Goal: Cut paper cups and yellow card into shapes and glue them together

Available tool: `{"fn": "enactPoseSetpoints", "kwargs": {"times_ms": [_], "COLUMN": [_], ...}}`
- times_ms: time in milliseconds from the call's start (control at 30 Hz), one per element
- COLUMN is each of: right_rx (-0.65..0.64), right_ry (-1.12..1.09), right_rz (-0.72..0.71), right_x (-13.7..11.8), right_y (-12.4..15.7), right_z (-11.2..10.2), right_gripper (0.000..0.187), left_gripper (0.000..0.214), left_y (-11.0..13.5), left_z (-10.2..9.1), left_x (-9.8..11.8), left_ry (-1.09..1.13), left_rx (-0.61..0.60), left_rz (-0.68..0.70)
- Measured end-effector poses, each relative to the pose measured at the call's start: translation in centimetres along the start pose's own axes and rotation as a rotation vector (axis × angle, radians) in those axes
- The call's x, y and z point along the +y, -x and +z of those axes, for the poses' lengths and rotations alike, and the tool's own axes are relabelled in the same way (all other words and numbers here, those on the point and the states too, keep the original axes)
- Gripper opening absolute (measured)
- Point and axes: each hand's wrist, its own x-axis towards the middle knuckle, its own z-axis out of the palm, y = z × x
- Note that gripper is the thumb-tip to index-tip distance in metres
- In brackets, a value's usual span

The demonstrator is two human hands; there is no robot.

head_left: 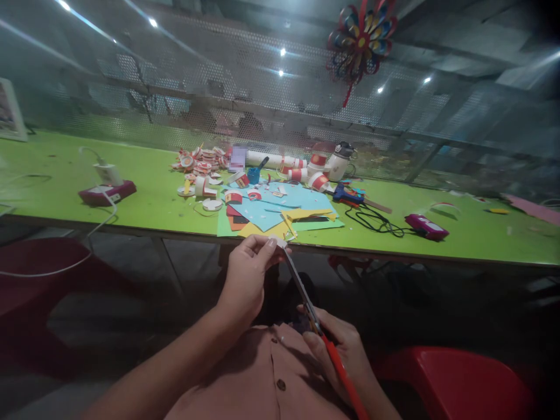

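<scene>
My left hand [248, 274] is raised in front of the table edge, fingers pinched on a small white paper piece [278, 240]. My right hand [345, 350] rests low over my lap and grips red-handled scissors [306, 303]. The scissor blades point up and to the left, their tip meeting the paper piece at my left fingertips. Coloured paper sheets [280, 211] in blue, yellow, green and red lie on the green table [65, 175] just beyond my hands.
Red-and-white paper rolls [205, 166], a blue cup [254, 174], a white jug [340, 160], a blue glue gun [347, 195] with black cable, a pink power strip [107, 191] and a pink box [426, 226] sit on the table. A paper pinwheel [361, 41] hangs above. Red chair [455, 379] at right.
</scene>
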Motion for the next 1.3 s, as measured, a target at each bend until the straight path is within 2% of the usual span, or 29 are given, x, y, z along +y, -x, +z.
{"fn": "enactPoseSetpoints", "kwargs": {"times_ms": [433,700,867,967,1300], "right_rx": [-0.004,0.042,0.030,0.018,-0.025], "right_ry": [-0.005,-0.015,-0.066,-0.059,-0.088], "right_rz": [0.012,0.105,0.043,0.004,0.021], "right_x": [-0.2,-0.2,-0.2,-0.1,0.2], "right_y": [0.0,0.2,0.3,0.3,0.2], "right_z": [0.1,0.2,0.1,0.0,-0.1], "right_gripper": [0.027,0.030,0.029,0.031,0.031], "left_gripper": [0.013,0.015,0.014,0.015,0.016], "left_y": [0.0,-0.1,-0.5,-0.6,-0.8], "left_z": [0.1,-0.1,-0.5,-0.7,-1.0], "left_x": [0.1,0.8,0.7,0.8,1.4], "left_ry": [0.012,-0.012,-0.062,-0.105,-0.171], "left_rx": [-0.001,0.032,0.055,0.023,-0.073], "left_rz": [-0.010,-0.011,0.013,0.002,-0.044]}}
